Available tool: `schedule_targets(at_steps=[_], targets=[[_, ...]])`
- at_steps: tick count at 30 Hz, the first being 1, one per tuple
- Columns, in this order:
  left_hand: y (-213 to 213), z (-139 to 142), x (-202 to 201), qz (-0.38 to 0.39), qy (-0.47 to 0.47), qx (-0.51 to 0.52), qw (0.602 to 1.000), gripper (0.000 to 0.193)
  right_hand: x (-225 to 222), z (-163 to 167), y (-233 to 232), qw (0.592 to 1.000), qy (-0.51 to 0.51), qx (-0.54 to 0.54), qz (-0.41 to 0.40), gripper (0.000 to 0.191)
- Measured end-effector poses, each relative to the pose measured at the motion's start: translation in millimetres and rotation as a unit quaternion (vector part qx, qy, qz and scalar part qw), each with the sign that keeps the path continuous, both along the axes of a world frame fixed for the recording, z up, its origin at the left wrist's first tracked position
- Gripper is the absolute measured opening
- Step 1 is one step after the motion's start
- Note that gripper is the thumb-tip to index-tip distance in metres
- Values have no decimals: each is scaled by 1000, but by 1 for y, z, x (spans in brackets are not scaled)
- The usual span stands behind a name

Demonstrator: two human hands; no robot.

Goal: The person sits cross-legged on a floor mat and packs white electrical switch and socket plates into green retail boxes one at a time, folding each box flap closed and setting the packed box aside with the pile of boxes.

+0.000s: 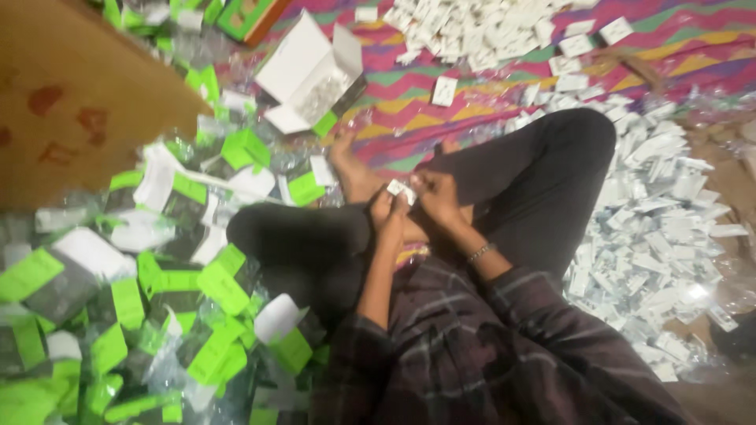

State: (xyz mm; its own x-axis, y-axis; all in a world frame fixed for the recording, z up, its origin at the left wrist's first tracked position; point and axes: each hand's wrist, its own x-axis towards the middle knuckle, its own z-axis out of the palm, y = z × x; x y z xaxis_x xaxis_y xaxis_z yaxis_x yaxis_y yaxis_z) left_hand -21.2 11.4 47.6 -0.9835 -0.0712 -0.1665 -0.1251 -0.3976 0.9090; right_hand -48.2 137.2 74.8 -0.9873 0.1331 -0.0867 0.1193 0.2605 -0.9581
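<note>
Both sets of fingers pinch one small white packet (pixel 400 190) over the lap: the left hand (pixel 387 211) grips its near edge, the right hand (pixel 435 197) its far edge (a thin bracelet (pixel 479 252) circles that wrist). Glossy green-and-white cartons (pixel 213 283) crowd the zigzag-striped cloth (pixel 409 102) along its left edge; flat white packets (pixel 661 228) heap along the right.

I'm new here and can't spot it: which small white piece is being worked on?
Find the crossed legs in black trousers. Above them the left hand and right hand meet, pinching a small white piece. It alone is held; the others lie on the floor.
</note>
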Motion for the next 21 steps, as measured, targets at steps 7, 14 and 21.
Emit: schedule_targets(at_steps=[7,14,21], targets=[[-8,-16,-14,-70,68,-71,993,21,-2,1,1,997,-21,-74,-24,23],[-13,0,-5,31,21,-37,999,37,3,6,-1,987,125,30,94,34],[-10,15,-10,49,-15,30,998,36,2,6,-2,996,49,32,73,28]])
